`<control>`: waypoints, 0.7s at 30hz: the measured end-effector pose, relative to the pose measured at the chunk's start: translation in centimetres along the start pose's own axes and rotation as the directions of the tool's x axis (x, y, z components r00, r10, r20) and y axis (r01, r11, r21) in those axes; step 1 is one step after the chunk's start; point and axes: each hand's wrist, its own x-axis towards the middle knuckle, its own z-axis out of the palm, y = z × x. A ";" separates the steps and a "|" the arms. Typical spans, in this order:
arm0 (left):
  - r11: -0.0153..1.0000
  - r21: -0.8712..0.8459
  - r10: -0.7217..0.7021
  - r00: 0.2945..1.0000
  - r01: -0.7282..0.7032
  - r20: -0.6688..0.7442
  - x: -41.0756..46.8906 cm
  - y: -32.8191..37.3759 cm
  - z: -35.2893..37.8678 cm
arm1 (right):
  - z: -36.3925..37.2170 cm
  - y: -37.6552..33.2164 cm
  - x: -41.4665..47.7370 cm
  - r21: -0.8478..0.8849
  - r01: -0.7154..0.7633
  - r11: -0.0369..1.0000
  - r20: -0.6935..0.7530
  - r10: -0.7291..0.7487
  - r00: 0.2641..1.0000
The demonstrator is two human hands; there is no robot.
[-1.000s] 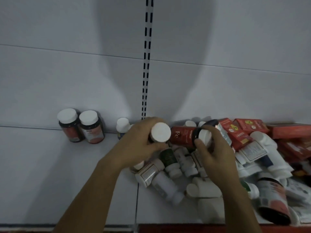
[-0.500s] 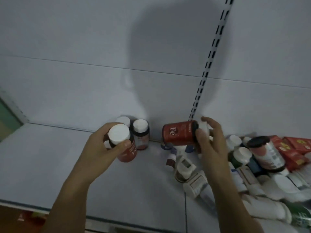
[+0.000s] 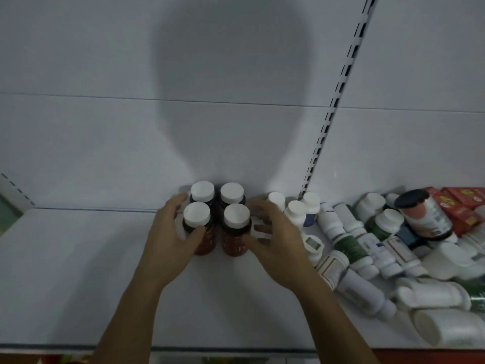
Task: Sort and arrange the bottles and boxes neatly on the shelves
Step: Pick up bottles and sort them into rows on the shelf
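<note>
Four red-brown bottles with white caps stand upright in a tight two-by-two block near the back of the white shelf (image 3: 78, 271). My left hand (image 3: 170, 240) wraps the front-left bottle (image 3: 196, 215), thumb on its front and fingers behind it. My right hand (image 3: 278, 240) cups the front-right bottle (image 3: 236, 219), with the thumb low on its body and spread fingertips at its right side. The two back bottles (image 3: 202, 191) (image 3: 232, 193) stand against the back panel, untouched.
A jumble of white and green bottles (image 3: 367, 245) lies to the right, some upright, most on their sides. A large black-lidded jar (image 3: 425, 219) and red boxes (image 3: 464, 203) sit at the far right. A slotted upright (image 3: 333, 114) runs up the back panel.
Both hands carried their red bottles left and set them upright in front of the two standing ones. The right-hand bottle turned from lying sideways to standing. The view swung left.
</note>
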 end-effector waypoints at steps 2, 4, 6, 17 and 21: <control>0.974 0.170 0.162 0.986 -0.152 -0.041 0.1 1.1 -0.9 | -1.4 0.0 -0.7 -0.101 0.040 0.994 -0.093 -0.049 0.994; 0.932 0.264 0.271 0.961 -0.249 -0.049 0.7 2.7 -1.5 | -3.5 0.0 -1.3 -0.202 0.076 0.976 -0.191 -0.116 0.975; 0.896 0.297 0.357 0.933 -0.331 -0.037 1.2 4.8 -1.0 | -6.0 0.2 -1.7 -0.275 0.068 0.959 -0.265 -0.144 0.954; 0.751 0.369 0.159 0.693 -0.547 0.703 1.2 8.8 12.5 | -10.4 4.1 -2.9 -0.662 -0.169 0.730 -0.155 0.087 0.984; 0.815 0.378 0.024 0.677 -0.439 0.736 0.5 5.7 15.1 | -9.7 5.3 -1.6 -0.809 -0.145 0.569 -0.066 0.158 0.985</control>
